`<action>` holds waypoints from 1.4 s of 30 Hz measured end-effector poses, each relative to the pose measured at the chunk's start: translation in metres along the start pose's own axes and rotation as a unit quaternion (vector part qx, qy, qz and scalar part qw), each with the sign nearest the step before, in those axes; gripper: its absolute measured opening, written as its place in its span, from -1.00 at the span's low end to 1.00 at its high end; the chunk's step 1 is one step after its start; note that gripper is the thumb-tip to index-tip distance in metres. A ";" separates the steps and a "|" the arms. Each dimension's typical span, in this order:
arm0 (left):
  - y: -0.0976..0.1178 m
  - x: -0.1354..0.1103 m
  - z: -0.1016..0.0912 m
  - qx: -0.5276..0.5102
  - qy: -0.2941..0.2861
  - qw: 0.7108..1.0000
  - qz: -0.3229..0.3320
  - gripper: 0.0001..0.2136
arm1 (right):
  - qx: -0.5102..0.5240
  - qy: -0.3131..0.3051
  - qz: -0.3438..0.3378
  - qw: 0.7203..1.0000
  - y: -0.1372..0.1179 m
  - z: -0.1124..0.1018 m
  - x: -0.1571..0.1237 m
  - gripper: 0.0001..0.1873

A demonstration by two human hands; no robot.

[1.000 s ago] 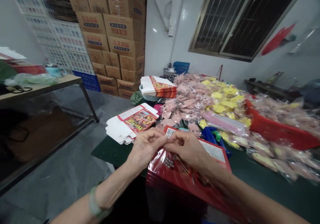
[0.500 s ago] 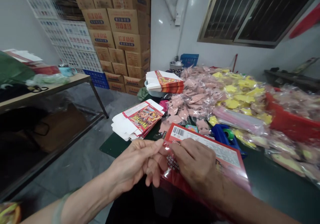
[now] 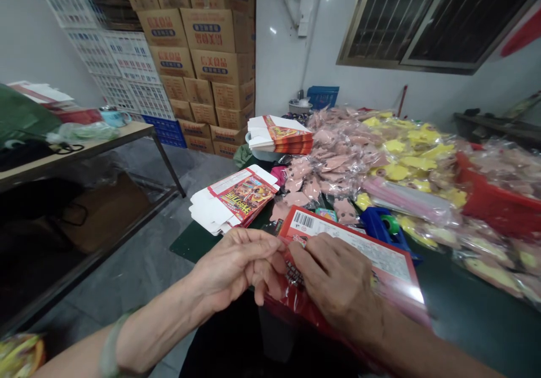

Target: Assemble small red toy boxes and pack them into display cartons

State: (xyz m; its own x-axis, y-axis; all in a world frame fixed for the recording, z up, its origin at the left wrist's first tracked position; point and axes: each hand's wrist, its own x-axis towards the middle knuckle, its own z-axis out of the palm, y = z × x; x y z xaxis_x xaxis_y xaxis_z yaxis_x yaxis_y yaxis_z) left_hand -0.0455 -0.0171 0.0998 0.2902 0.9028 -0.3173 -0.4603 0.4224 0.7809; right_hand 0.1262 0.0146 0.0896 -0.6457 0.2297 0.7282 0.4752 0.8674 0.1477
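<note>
My left hand (image 3: 236,268) and my right hand (image 3: 336,279) meet over a flat red package (image 3: 367,254) with a white barcode label, wrapped in clear film, lying at the near edge of the dark green table (image 3: 465,310). Both hands pinch the clear film at the package's near left corner, thumbs and fingers pressed together. A pale green bangle (image 3: 109,348) is on my left wrist.
Flat printed cartons (image 3: 234,198) lie left of the package, with another stack (image 3: 281,134) behind. Bagged pink and yellow toys (image 3: 363,152) cover the table. A blue tape dispenser (image 3: 386,226), a red tray (image 3: 494,203), stacked cardboard boxes (image 3: 203,57) and a side table (image 3: 76,147) stand around.
My hands dropped from the package's top edge to its near left corner, and the package now lies flatter with its label facing up. The view shifted slightly left.
</note>
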 end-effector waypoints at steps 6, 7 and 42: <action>-0.001 0.004 -0.002 0.006 0.000 1.000 -0.006 -0.85 | -0.002 0.003 0.003 1.000 0.001 0.001 0.000 -0.72; -0.002 0.005 -0.003 0.008 0.001 1.000 -0.004 -0.86 | -0.001 0.003 0.005 1.000 0.001 0.000 0.000 -0.72; -0.014 0.002 0.015 0.206 0.059 0.971 0.103 -0.83 | 0.191 -0.193 0.284 0.919 0.032 0.012 0.033 -0.85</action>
State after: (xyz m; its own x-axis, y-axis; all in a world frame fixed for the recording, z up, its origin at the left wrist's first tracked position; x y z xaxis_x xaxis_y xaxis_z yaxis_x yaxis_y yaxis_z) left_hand -0.0262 -0.0224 0.0960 0.1188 0.9781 -0.1711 -0.1168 0.1849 0.9758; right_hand 0.1136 0.0554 0.1103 -0.5566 0.7699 0.3122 0.6047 0.6331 -0.4832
